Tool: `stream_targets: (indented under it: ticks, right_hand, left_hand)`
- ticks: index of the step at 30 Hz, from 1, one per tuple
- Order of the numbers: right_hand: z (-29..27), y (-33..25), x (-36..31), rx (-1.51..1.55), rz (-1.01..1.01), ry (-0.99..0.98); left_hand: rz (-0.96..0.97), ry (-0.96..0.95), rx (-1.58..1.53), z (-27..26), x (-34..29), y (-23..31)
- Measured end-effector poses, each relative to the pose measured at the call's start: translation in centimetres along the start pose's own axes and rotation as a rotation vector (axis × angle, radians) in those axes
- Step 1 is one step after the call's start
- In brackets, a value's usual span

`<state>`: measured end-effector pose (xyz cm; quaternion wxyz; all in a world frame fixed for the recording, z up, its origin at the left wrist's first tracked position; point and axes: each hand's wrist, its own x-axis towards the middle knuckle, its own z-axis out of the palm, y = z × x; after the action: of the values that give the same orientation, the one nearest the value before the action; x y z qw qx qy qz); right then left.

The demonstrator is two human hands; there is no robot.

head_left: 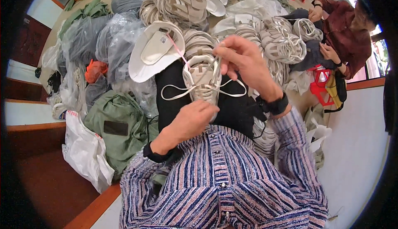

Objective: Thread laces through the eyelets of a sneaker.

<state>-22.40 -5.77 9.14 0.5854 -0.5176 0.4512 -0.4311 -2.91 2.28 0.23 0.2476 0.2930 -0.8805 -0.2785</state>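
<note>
Head view: 2 hands [191, 119] [240, 59] touch 1 pale shoe [202, 70] (laces [202, 91] looped).

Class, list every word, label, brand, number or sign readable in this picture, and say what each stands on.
None can be quoted with certainty.
White plastic bag: red print near its upper corner, too small and folded.
Green fabric bundle: dark rectangular patch, any writing too small.
Central laced shoe: faint mark on the tongue, too small.
White rounded pad: small grey mark, too blurred.
</note>
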Motion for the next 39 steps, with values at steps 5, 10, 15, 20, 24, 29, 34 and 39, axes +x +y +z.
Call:
stream_targets:
  ticks: [5,10,15,20,24,29,34,39]
  right_hand:
    - [0.6,-4.4,1.4,0.048,-0.102,-0.282]
    - [-6.8,-12.3,1.0,-1.196,-0.926,0.024]
    - [-6.5,-12.6,1.2,-1.002,-0.966,-0.004]
    - [-6.1,-13.5,1.0,-0.808,-1.016,-0.036]
    - [-5.6,-14.4,0.9,-0.654,-1.066,-0.055]
    - [-4.9,-15.5,0.0,-0.465,-1.106,-0.073]
    - [-4.4,-15.7,-1.3,-0.260,-1.123,-0.090]
    - [-4.8,-13.0,-1.1,0.085,-0.803,-0.228]
  left_hand:
    - [0.051,-0.194,0.357,4.6,-2.2,-4.0]
    - [0.058,-0.173,0.327,5.8,-1.6,-4.9]
    - [0.038,-0.145,0.325,5.9,-1.7,-5.2]
    - [0.032,-0.046,0.150,5.6,-1.6,-5.6]
    - [-0.199,0.249,0.094,4.7,-0.9,-6.2]
    - [-0.028,0.324,0.385,3.6,-0.1,-9.2]
    - [0.082,0.117,0.639,2.3,0.7,-8.3]
    - [0.065,-0.020,0.863,2.3,3.0,-7.9]
